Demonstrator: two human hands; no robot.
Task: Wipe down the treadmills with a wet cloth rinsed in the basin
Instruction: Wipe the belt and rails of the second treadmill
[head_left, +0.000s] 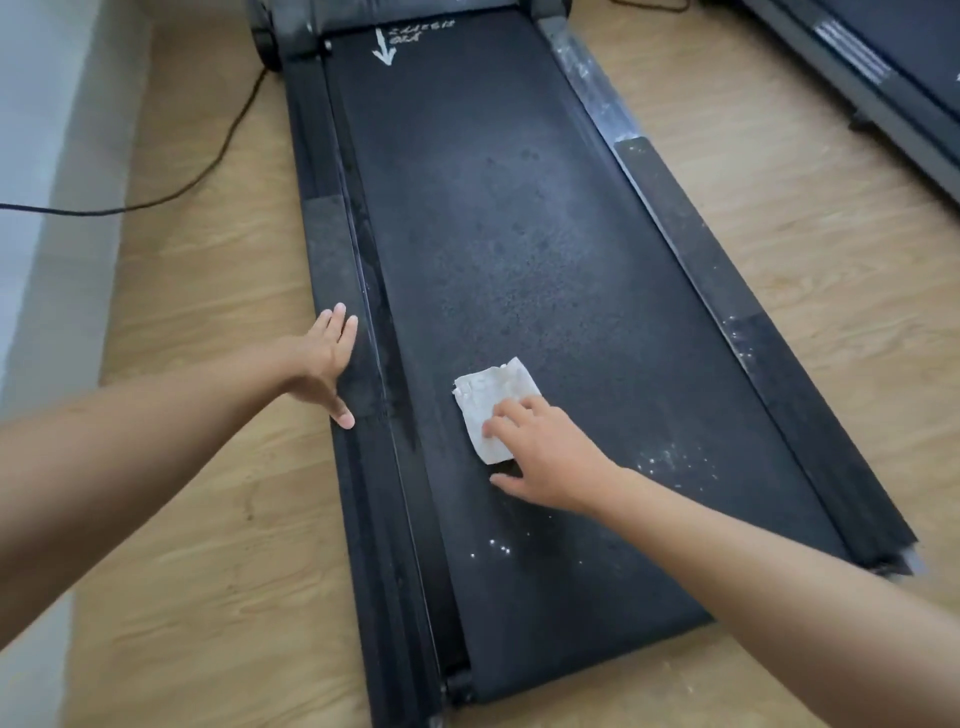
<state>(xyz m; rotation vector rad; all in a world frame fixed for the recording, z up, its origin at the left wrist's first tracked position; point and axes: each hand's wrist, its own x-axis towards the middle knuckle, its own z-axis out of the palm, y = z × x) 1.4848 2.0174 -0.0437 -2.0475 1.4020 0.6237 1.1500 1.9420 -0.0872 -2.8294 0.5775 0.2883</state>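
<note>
Right hand (545, 452): fingers spread and unclenched, fingertips pressing the near part of the white cloth (485, 400). The cloth lies flat on the treadmill belt (519, 234), at 11 o'clock from that hand. White specks (670, 462) at the hand's 3 o'clock. Left hand (324, 364), at 9 o'clock of the cloth: fingers straight, resting on the side rail (324, 244), grasping nothing. Far: white arrow (384, 49) at 12 o'clock, black cable (223, 150) at 10, second treadmill (883, 62) at 1.

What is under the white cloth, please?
The cloth lies flat on the treadmill belt, with the right hand pressing it. The belt part beneath it is covered.
</note>
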